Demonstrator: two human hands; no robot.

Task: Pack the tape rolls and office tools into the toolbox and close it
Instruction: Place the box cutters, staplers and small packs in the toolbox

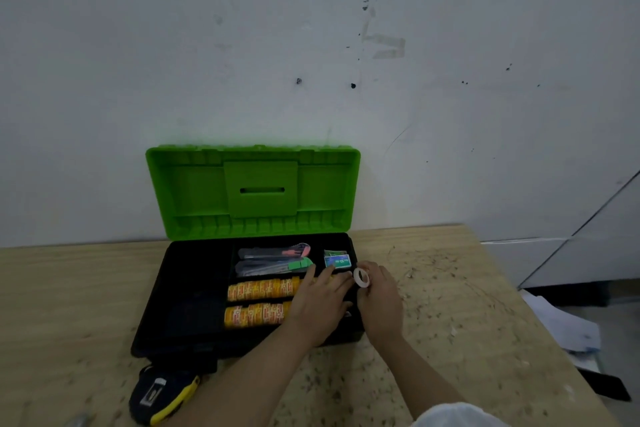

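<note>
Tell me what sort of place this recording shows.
Probably a workshop or storeroom: a scuffed, speckled wooden worktable, a bare white wall with marks and tape scraps, and an open black plastic toolbox with a green lid.

- The toolbox lid (252, 189) is bright green moulded plastic, ribbed, with a faint sheen.
- The toolbox base (187, 291) is black plastic, matt and dark inside.
- The tabletop (450, 288) is pale bare wood, rough-looking, speckled and scratched.
- The orange tape rolls (261, 289) have printed wrappers with a slight gloss.
- The white tape roll (362, 277) looks smooth and plain.
- The staple box (337, 261) is printed card.
- The clear tool packets (273, 258) shine like plastic film.
- The tape measure (162, 392), at the tabletop's near edge, has a black-and-yellow plastic casing with a shiny label.
- The wall (311, 45) is matt white paint, scuffed and spotted.
</note>
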